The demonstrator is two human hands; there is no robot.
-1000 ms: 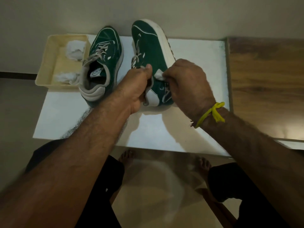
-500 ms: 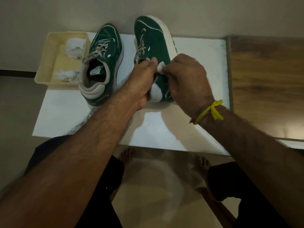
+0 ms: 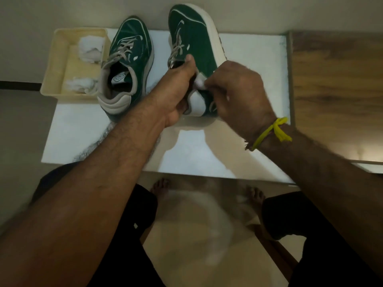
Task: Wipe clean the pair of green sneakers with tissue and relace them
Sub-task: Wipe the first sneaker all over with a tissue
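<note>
The person's left hand [image 3: 178, 94] gripped the collar of the right-side dark green suede sneaker with a thick white sole [image 3: 194, 44], thumb lying along the top near the beige laces and the other fingers curled into the shoe's opening. The shoe was tipped onto its side, its white sole facing right, with the heel close to the white tabletop [image 3: 207, 154]. The right hand [image 3: 236, 96], a yellow thread band [image 3: 273, 131] tied at its wrist, pinched a small wad of white tissue [image 3: 200, 81] between curled fingers and pressed it against the shoe's green side just above the white heel patch.

The second matching green sneaker [image 3: 128, 67] sat upright on the tabletop to the left, laced loosely, its heel toward the person. Beside it stood a shallow cream plastic tray [image 3: 56, 65] holding two crumpled white tissue wads [image 3: 91, 47].
</note>
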